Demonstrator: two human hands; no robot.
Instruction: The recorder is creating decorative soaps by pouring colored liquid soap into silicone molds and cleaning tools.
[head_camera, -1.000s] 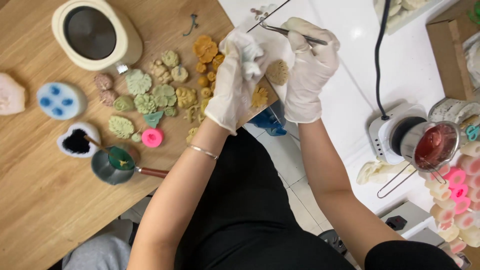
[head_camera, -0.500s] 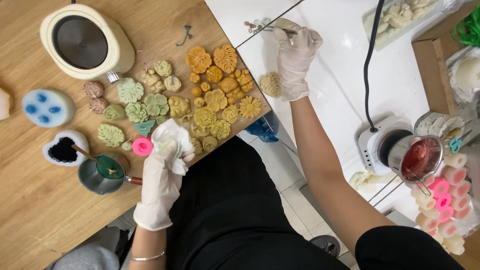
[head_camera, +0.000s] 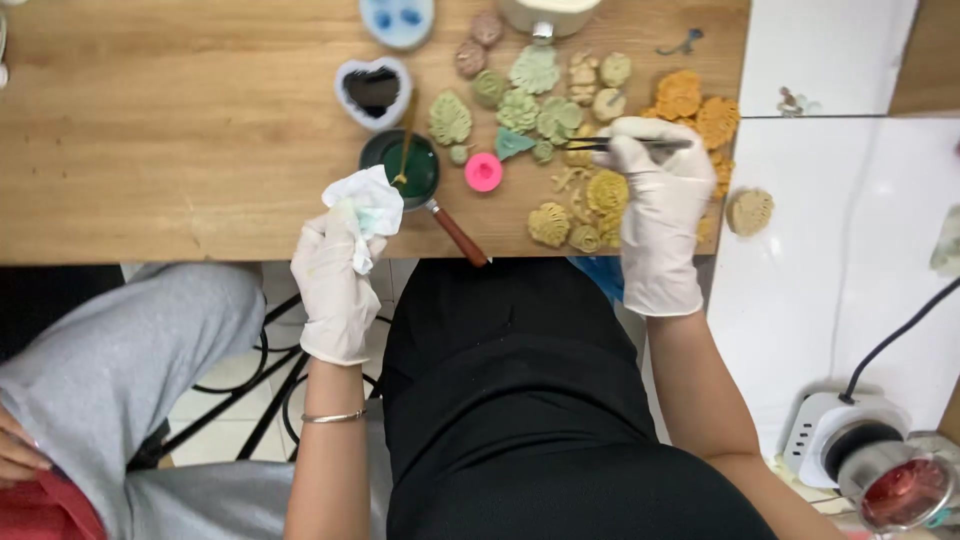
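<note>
The gloved right hand (head_camera: 655, 215) is clamped on thin metal tweezers (head_camera: 640, 144) lying left-right, tips pointing left over green wax flowers (head_camera: 540, 110), while the gloved left hand (head_camera: 335, 280) clutches crumpled white tissue (head_camera: 368, 205).

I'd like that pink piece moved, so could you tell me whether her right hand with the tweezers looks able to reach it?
Probably yes: the tweezers in the right hand point toward the pink piece, with only low green pieces between.

A small craft workbench for moulded wax pieces, likely a home studio.

A wooden table (head_camera: 150, 130) in the upper half carries green and orange flower-shaped castings (head_camera: 560, 120), a heart-shaped mould (head_camera: 372, 90) and a melting spoon (head_camera: 412, 170); a small electric heater (head_camera: 850, 450) sits at lower right on a white surface (head_camera: 830, 250).
</note>
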